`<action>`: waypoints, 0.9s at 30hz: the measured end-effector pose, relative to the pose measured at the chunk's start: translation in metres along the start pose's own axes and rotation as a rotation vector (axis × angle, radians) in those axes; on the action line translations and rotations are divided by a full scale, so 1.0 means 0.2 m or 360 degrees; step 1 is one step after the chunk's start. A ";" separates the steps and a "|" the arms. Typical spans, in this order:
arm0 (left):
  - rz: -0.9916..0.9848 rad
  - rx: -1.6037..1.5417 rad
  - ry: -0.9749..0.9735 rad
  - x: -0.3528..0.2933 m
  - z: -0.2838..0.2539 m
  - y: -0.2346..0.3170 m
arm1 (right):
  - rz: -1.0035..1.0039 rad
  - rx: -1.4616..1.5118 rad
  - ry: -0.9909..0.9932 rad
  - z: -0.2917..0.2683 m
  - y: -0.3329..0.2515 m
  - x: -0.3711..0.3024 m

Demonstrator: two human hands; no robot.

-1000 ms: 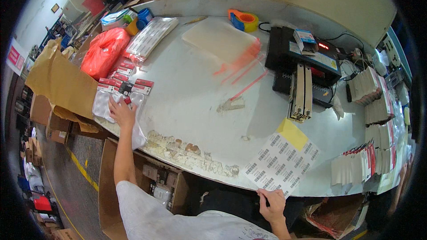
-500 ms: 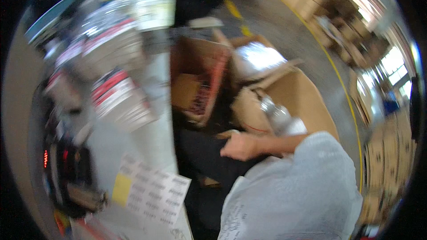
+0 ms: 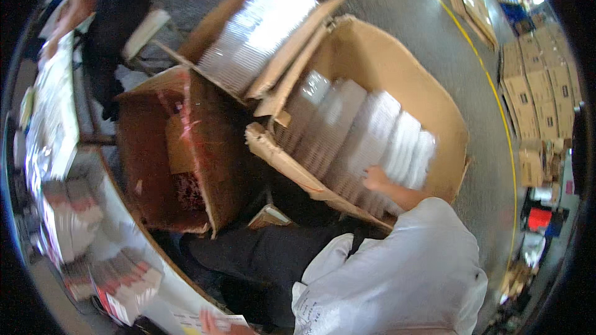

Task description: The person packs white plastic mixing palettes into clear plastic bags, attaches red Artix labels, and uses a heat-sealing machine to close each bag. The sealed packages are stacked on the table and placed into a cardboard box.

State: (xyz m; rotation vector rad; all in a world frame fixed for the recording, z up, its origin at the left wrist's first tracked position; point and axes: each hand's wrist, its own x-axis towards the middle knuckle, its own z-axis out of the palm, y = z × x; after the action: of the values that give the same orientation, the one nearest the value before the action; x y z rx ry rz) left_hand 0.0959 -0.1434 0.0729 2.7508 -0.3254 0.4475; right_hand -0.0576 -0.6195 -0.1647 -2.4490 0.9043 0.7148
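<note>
While the head camera looks steeply down beside the table, the scene reads as follows.

Reaching hand: one hand (image 3: 375,178) is stretched into the large open cardboard box (image 3: 434,111) on the floor; which of the person's two hands it is cannot be told, as the forearm runs back under the white sleeve (image 3: 403,273).
Grip: the fingers lie on the stack, but blur hides whether they are closed on anything, so the hold cannot be told.
Stack: rows of clear plastic packs (image 3: 372,136) stand on edge and fill the box; the hand touches their near end, by the box's front wall.
Other hand: a hand (image 3: 208,321) shows at the lower edge on a printed sheet (image 3: 186,319) at the table rim; its grip cannot be told.
Neighbouring boxes: a second box of clear packs (image 3: 254,34) lies behind, and a deep brown box (image 3: 155,149) stands to the left.
Table: stacks of red and white carded packs (image 3: 121,279) sit near its curved edge (image 3: 133,220).
</note>
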 end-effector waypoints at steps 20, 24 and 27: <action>0.0954 0.0154 -0.1127 0.61 1.42 1.05 | 0.0268 0.0675 0.0355 0.89 -0.45 0.54; 0.0900 0.0151 -0.1129 0.60 1.42 1.06 | 0.0333 0.0286 0.0156 0.98 -0.46 0.70; 0.0912 0.0166 -0.1113 0.60 1.42 1.05 | 0.0163 -0.0196 0.0346 1.04 -0.44 0.70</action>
State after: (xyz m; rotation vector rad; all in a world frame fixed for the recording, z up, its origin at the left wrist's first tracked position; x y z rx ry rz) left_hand 0.2247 -0.4590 -0.0800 2.7875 -1.2992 -0.4131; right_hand 0.0290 -0.5092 -0.3912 -2.6435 1.1045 0.5606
